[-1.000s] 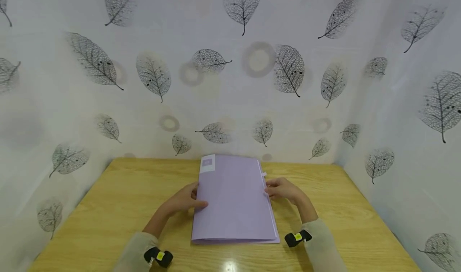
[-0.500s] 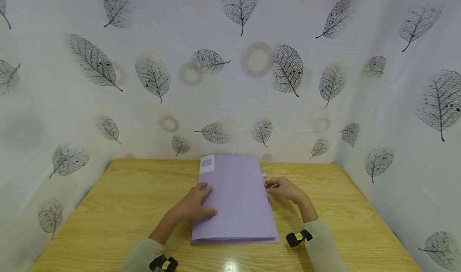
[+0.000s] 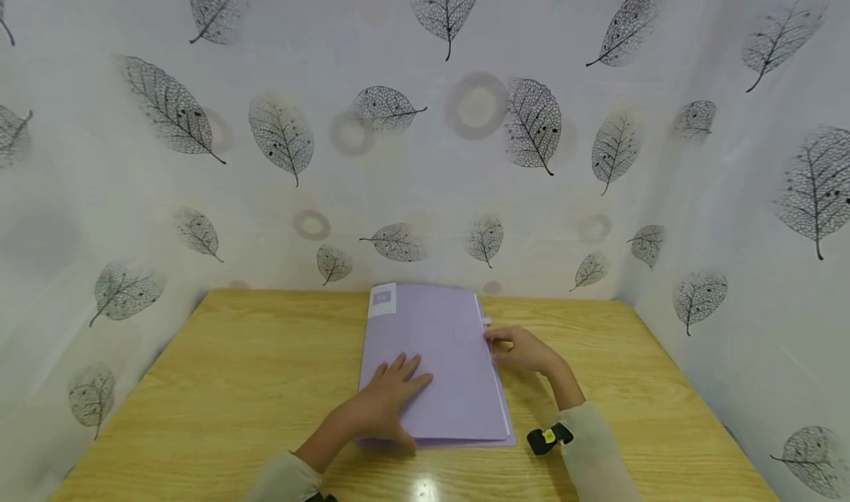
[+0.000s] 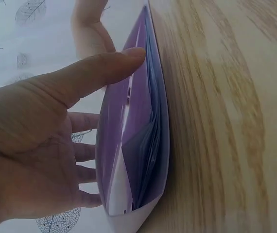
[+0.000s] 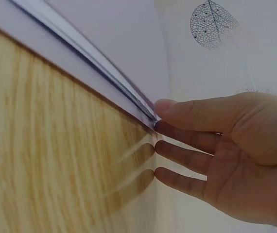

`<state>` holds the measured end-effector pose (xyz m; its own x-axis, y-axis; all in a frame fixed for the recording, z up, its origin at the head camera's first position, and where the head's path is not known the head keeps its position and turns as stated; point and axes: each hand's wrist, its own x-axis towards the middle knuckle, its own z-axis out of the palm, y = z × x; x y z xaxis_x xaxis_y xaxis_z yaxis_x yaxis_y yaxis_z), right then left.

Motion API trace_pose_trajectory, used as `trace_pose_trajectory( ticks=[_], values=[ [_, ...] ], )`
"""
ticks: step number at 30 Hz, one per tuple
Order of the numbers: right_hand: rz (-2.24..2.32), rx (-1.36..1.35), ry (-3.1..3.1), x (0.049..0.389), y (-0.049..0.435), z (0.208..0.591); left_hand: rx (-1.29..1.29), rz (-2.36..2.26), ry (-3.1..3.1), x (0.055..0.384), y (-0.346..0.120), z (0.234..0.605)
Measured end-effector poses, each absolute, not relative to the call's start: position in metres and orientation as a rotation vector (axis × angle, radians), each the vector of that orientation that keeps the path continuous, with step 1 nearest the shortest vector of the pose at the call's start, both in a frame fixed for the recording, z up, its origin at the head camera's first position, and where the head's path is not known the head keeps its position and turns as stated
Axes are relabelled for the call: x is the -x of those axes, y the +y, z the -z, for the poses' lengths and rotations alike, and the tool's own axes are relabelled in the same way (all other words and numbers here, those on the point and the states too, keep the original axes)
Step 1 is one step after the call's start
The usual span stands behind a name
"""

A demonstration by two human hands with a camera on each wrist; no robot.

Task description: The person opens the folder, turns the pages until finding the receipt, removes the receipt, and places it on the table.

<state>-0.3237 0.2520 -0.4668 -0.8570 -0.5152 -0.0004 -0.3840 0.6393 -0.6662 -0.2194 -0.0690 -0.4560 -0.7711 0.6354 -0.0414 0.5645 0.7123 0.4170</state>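
Note:
A closed purple file folder (image 3: 451,362) lies on the table with a white label at its far left corner. My left hand (image 3: 388,406) rests spread over the near left part of its cover, fingers straight. In the left wrist view, the thumb of that hand reaches across the near edge, where clear inner sleeves (image 4: 146,155) show between the covers. My right hand (image 3: 524,351) is at the right edge. Its thumb and index finger pinch the folder's edge in the right wrist view, while its other fingers extend below, near the tabletop.
The wooden table (image 3: 265,354) extends on both sides of the folder. A pale curtain (image 3: 425,177) printed with leaf skeletons hangs behind and along both sides. A small white tab (image 3: 487,321) sticks out of the folder's right edge.
My left hand has left the folder's left edge and moved right and nearer, spreading over the cover. The right hand stays at the right edge with slight finger movement. The folder remains in place.

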Motion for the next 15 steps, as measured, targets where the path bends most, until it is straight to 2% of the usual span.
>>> trace_pose_trajectory(
  ticks=[15],
  values=[
    [0.851,0.656,2.711,0.3144,0.2471,0.4631,-1.067,-0.601,2.766,0.2184,-0.0687,0.4555]
  ],
)
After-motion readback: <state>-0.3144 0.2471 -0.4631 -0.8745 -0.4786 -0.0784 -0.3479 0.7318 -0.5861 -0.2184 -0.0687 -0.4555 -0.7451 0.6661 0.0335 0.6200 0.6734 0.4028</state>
